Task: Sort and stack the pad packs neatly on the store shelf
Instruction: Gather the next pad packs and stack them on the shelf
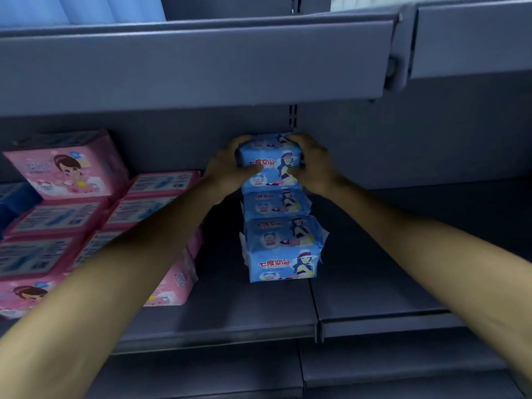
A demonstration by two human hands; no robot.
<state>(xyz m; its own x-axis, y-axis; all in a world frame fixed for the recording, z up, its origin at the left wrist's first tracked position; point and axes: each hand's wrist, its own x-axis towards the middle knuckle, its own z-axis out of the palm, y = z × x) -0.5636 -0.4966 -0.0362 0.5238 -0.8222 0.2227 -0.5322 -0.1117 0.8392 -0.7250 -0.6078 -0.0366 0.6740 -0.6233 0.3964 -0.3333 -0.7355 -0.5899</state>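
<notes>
A blue pad pack (272, 156) with a cartoon woman and red lettering sits at the back of a row of blue packs (283, 246) that runs front to back on the grey shelf (230, 309). My left hand (227, 168) grips its left end and my right hand (312, 162) grips its right end. Both forearms reach in from the lower corners. Pink pad packs (66, 165) are piled to the left, some flat, one tilted upright on top.
The upper shelf's front lip (195, 61) hangs low over the hands. The grey back panel (403, 145) stands just behind the held pack. A seam (315, 312) splits the shelf into two boards; bare board lies to the right. A dark blue pack (14, 197) shows at far left.
</notes>
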